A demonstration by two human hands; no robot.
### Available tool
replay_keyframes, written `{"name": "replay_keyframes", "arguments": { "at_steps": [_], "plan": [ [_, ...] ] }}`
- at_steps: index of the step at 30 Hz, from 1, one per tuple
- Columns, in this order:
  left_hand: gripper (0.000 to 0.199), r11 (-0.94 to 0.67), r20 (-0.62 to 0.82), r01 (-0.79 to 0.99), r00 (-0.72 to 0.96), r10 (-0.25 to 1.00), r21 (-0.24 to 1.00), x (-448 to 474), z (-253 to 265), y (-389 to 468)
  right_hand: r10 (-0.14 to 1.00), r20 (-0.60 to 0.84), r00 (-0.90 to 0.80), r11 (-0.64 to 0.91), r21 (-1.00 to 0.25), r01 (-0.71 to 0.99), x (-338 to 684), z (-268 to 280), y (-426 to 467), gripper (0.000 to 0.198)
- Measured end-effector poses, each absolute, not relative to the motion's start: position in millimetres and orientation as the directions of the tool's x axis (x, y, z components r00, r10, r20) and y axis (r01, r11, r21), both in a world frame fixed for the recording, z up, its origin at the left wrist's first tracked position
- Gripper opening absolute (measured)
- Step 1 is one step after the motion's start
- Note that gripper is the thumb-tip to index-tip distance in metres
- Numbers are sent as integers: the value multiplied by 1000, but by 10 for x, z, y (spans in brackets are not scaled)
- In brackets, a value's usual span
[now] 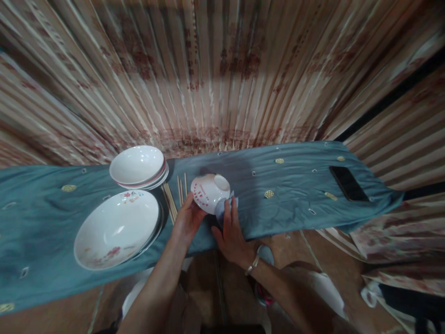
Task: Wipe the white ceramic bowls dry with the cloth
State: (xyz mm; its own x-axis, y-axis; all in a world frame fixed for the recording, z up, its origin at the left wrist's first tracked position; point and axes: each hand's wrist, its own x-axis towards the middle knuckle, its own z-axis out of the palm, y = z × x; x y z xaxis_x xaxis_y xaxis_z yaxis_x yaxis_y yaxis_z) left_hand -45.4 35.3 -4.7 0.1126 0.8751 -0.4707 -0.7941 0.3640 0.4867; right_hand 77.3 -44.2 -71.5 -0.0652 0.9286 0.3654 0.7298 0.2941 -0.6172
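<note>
A small white bowl [206, 189] with red lettering is tilted on its side above the table, its foot ring turned up and to the right. My left hand [187, 218] grips its rim from the lower left. My right hand [232, 234] presses a pale blue cloth [221, 209] against the bowl's lower right side, fingers closed over the cloth. A bracelet circles the right wrist. Just left of the bowl, several wooden chopsticks [169, 202] lie on the tablecloth, partly behind my left hand.
A stack of white bowls [137, 164] stands at the back left, with larger floral bowls [116, 232] stacked in front. A black phone [348, 183] lies far right on the blue-green tablecloth [288, 208]. Pleated curtains [222, 93] hang behind the table.
</note>
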Motion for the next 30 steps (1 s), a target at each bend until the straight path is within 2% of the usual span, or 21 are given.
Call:
{"name": "replay_keyframes", "arguments": {
  "at_steps": [7, 11, 15, 21, 26, 30],
  "plan": [
    [41, 354, -458, -802, 115, 881, 481, -413, -29, 355, 861, 452, -235, 434, -410, 802, 759, -706, -472, 91],
    [40, 330, -407, -806, 122, 905, 491, -397, -67, 344, 810, 494, -315, 508, -325, 798, 770, -671, -427, 84],
    [28, 331, -405, -786, 113, 907, 522, -390, -72, 305, 791, 499, -354, 528, -264, 807, 786, -584, -369, 72],
    [21, 305, -380, -754, 80, 921, 581, -355, -60, 276, 789, 472, -393, 525, -188, 830, 822, -428, -287, 55],
    [7, 288, -333, -736, 90, 939, 613, -338, -109, 270, 773, 462, -435, 562, -181, 807, 862, -315, -204, 53],
    [7, 300, -303, -689, 120, 945, 660, -332, -78, 244, 767, 494, -410, 564, -212, 798, 897, -223, -130, 55]
  ]
}}
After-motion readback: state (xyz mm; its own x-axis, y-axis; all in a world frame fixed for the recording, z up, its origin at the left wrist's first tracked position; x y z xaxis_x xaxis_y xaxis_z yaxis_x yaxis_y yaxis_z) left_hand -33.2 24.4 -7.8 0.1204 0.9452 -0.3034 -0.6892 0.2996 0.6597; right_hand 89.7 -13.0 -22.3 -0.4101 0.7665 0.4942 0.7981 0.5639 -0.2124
